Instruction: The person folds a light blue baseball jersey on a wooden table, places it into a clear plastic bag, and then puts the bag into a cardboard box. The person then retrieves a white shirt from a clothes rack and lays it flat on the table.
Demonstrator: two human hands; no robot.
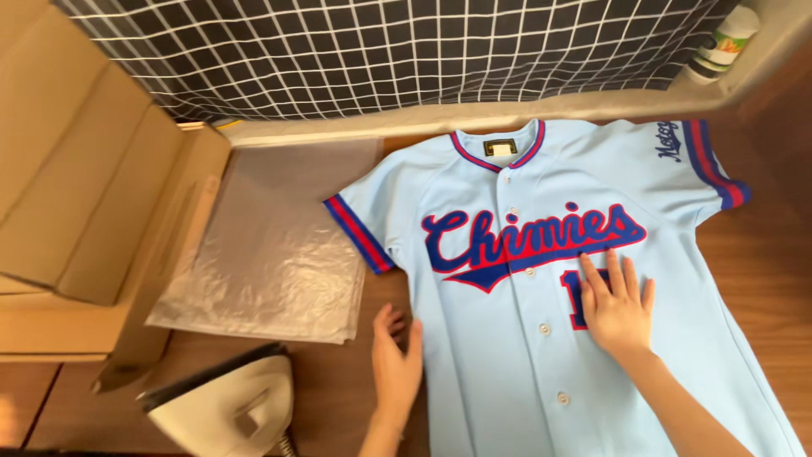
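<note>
A light blue button-front baseball jersey (507,338) with red and navy striped sleeve cuffs and a dark blue and red script across the chest lies face up and spread flat on the brown wooden floor (761,279), its collar pointing toward the bed. The right hand (617,305) rests palm down on the jersey's chest, just below the script, fingers spread wide and flat, gripping nothing. The left hand (396,355) lies at the jersey's side edge below the sleeve, fingers open and lightly curved, its fingertips touching the fabric's border. Just beside that sleeve lies a stack of clear plastic bags (271,254), flat on the floor. Near the left hand stands a cream-coloured iron (228,406). An open brown cardboard box (85,195) sits beyond the bags. A dark checked bed cover (406,51) hangs above the collar, and a white bottle (723,42) stands at the far corner.
</note>
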